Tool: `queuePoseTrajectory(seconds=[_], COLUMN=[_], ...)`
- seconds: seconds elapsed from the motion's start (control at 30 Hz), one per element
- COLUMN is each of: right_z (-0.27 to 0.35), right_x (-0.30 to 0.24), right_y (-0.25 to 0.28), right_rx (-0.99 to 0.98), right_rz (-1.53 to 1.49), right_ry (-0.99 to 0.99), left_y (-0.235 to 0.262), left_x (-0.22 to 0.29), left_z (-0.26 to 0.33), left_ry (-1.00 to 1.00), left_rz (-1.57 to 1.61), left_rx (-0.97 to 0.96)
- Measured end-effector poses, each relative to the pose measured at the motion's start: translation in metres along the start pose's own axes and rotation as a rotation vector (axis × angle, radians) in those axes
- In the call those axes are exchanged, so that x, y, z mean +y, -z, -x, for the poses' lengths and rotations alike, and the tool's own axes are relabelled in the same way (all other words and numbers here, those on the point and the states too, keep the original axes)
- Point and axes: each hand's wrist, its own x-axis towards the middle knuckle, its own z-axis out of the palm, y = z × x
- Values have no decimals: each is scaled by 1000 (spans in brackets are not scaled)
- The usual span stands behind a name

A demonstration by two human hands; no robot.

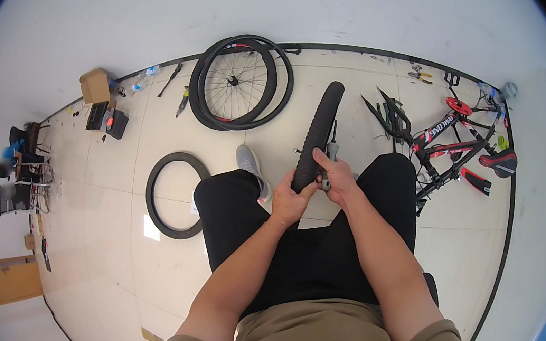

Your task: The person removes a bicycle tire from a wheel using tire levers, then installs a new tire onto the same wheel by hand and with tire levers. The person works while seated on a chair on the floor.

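Between my knees a bicycle wheel with a knobbly black tyre [319, 128] stands upright, seen nearly edge-on. My left hand [290, 199] grips the near part of the tyre from its left side. From the right, my right hand [338, 177] is closed on the same tyre, its thumb pressed on the tread. Close beside the right hand shows a grey part with a dark rod [332, 149]; its kind is hard to make out. Both hands' inner fingers are hidden by the wheel.
A loose tyre [153, 190] lies by my left knee. Farther off, a spoked wheel [233, 81] rests with another tyre along the wall. To the right lies a red and black bicycle frame [433, 150] with a saddle [499, 162]. A cardboard box [95, 85] stands at the left.
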Motion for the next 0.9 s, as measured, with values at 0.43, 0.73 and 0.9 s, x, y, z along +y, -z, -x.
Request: queuePoseTrajectory(seconds=[0.43,0.73,0.9], right_z=[-1,-5,0], right_x=[-1,2,1], right_y=[-15,-24,-22], right_rx=[-53,-63,-53], right_rz=[26,62,-53], right_ry=[-26,-57,-32], left_y=[7,1,0], left_x=[9,47,50], left_z=[-39,-90,-100], left_ry=[-3,14,86], left_rz=[429,79,194], left_rx=[155,200,136])
